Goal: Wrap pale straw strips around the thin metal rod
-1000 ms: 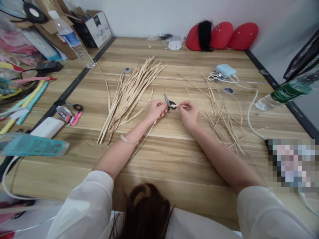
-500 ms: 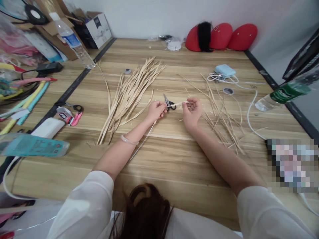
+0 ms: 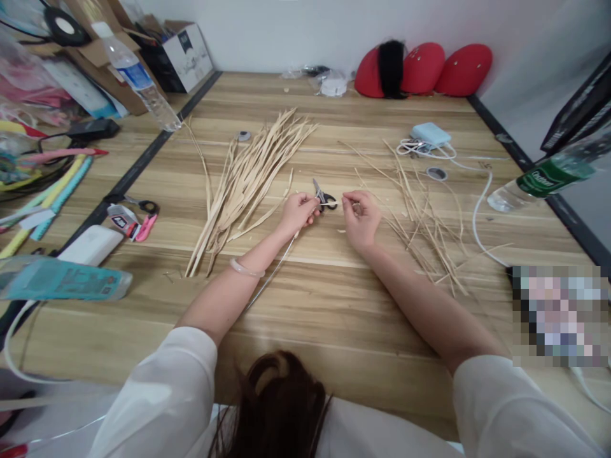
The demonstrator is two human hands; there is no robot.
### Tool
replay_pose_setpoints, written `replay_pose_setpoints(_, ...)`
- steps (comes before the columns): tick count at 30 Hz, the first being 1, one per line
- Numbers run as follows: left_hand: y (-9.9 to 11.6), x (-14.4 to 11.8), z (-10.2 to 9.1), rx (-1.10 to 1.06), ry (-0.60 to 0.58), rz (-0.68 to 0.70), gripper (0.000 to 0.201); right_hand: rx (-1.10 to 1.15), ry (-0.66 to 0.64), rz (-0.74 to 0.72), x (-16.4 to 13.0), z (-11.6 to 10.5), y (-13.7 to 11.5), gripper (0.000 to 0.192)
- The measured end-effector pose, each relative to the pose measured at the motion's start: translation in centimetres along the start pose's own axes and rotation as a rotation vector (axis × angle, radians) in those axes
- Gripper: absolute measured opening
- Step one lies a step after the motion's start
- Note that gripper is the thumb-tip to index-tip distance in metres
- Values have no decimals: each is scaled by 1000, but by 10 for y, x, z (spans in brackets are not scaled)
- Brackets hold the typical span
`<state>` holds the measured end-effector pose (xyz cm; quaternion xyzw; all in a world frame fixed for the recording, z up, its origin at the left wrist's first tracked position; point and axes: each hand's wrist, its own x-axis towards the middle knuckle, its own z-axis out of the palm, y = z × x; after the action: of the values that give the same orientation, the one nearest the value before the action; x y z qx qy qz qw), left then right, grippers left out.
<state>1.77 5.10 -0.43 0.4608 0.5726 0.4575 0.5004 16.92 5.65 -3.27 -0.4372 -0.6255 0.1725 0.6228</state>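
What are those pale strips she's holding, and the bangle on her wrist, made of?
The strip pinched between left hand and right hand looks like dried straw or palm leaf: matte, tan, fibrous. The bangle seems jade or glass: pale, glossy, translucent.

A thin, pale straw strip [image 3: 334,203] runs level between my two hands, just above a wooden table [image 3: 334,299]. My left hand [image 3: 298,213] pinches one end with fingers curled closed, and the strip's long tail trails back from under that hand toward me, lying flat on the wood. My right hand [image 3: 361,216] pinches the other end between thumb and forefinger. The short span between my hands looks taut and crosses just in front of a small pair of black-handled scissors [image 3: 323,196] lying on the table.
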Motion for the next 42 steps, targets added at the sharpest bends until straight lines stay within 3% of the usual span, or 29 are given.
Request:
replay_pose_setpoints(6, 0, 0, 0, 3, -1, -1, 12, 11, -39, 77, -3, 1, 3, 20)
replay_pose_setpoints(13, 0, 1, 1, -5, 0, 1, 12, 29, -109, 23, -5, 0, -1, 10)
replay_pose_setpoints(27, -2, 1, 0, 10, -11, 22, 13, 2, -260, -88, -3, -1, -7, 13)
replay_pose_setpoints(36, -3, 0, 1, 6, -18, 25, 15, 100, -176, 44, -4, 2, -1, 10)
replay_pose_setpoints(42, -1, -4, 4, 48, -32, 11, 14, 41, -222, 46, -4, 0, -2, 12)
